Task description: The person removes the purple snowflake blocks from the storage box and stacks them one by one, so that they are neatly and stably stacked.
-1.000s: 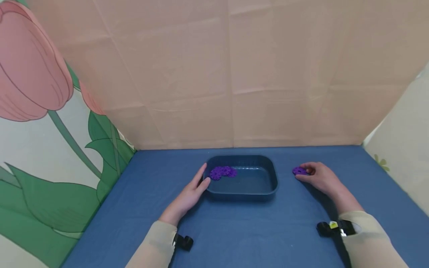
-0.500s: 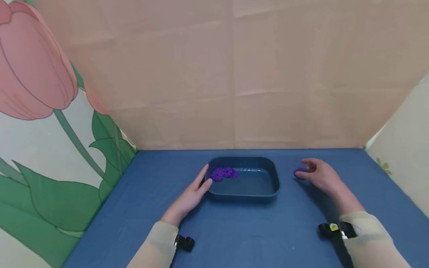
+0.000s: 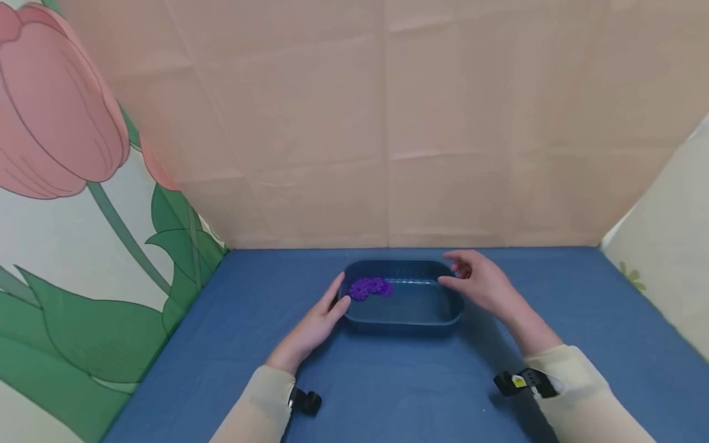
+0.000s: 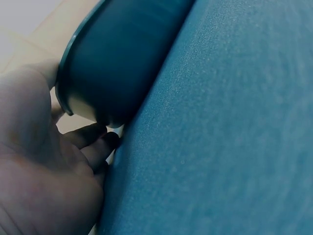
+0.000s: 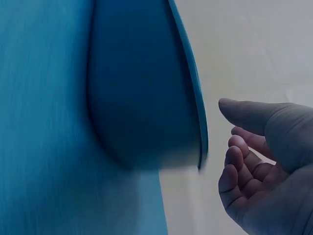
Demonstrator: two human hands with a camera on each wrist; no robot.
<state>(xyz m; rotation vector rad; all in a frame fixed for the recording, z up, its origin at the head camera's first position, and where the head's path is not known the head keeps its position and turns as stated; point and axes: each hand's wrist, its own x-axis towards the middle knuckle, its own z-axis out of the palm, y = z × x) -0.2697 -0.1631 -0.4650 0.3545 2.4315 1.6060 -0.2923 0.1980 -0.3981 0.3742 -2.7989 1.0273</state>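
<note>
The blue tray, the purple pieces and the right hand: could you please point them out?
Blue tray (image 3: 414, 307): head view, bare part of its floor.
Purple pieces (image 3: 369, 287): head view, middle of the cluster.
Right hand (image 3: 484, 283): head view, middle of the hand.

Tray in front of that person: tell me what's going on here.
A person's left hand rests against the left end of the tray. Purple pieces lie inside, at that end. The right hand hovers at the other end, holding nothing that shows.
</note>
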